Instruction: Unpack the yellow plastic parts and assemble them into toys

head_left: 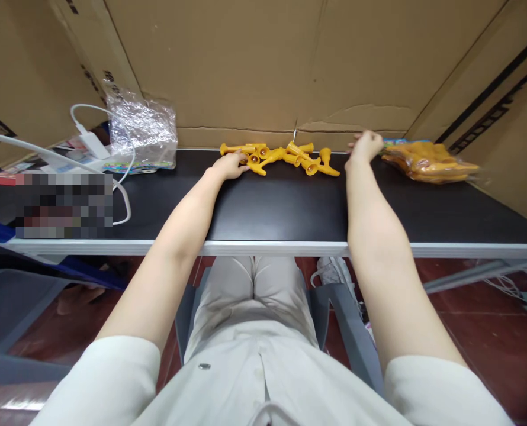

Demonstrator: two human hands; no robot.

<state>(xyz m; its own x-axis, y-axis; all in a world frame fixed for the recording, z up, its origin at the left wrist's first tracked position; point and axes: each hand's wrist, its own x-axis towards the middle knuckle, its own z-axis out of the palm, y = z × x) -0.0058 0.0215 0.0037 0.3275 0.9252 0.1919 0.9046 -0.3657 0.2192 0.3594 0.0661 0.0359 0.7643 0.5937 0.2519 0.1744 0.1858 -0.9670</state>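
Observation:
A loose row of yellow plastic pipe-shaped toys with cup-like ends (275, 156) lies at the back of the black table (281, 207), close to the cardboard. My left hand (231, 165) rests at the row's left end, its thumb and fingers apart beside the pieces and touching them. Beyond the right end of the row is my right hand (366, 145), its fingers loosely bent and apart, pointing left, with nothing visible in them. Just right of that hand sits a clear plastic bag of similar yellow pieces (432, 161), with a colourful card at its edge.
Cardboard panels (254, 65) stand along the back. Toward the left are a crinkled clear plastic bag (143, 130), a white charger (93, 145) and a white cable (28, 145) looping over the table. A pale metal edge (276, 248) runs along the front.

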